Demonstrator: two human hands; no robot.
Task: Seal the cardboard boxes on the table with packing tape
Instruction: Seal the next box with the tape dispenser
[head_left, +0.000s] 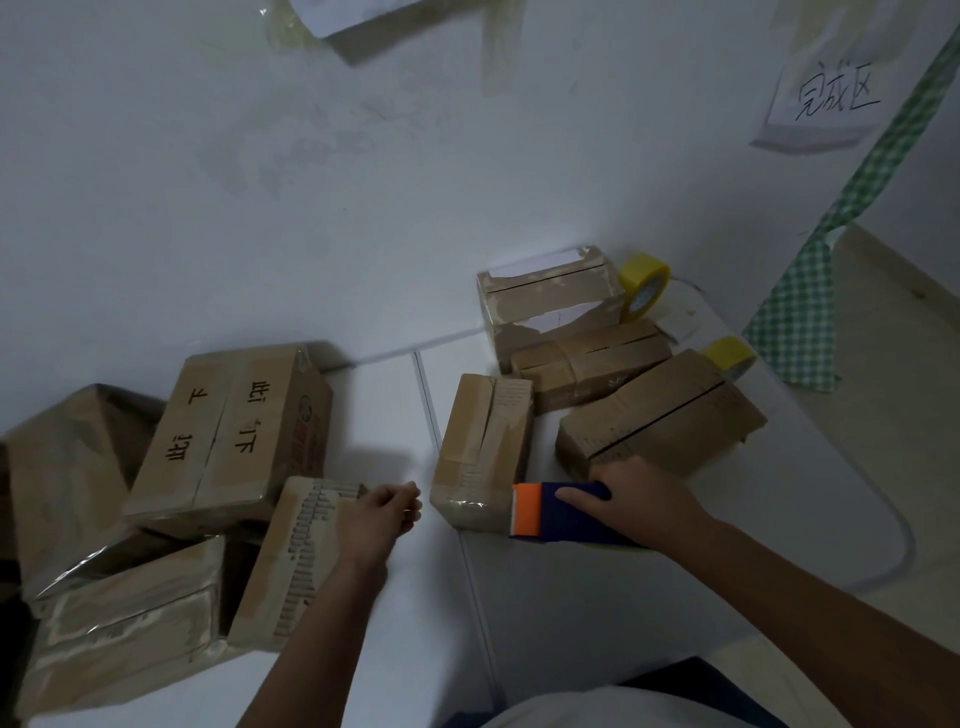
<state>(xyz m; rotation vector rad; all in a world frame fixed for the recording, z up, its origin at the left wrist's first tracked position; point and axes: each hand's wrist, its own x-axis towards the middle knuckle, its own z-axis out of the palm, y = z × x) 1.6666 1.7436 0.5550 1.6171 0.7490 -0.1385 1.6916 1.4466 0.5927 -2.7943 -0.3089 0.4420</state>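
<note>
Boxes: left pile (228, 441) seemingly taped; right group (660, 415) shows open seams. Right hand (634, 499) grips tape dispenser (561, 512); left hand (384, 512) curled, empty.

The tape dispenser (563, 512) is half covered by the right hand (639, 501) — its roll stays hidden. Below that grip, both forearms run off the bottom edge.
</note>
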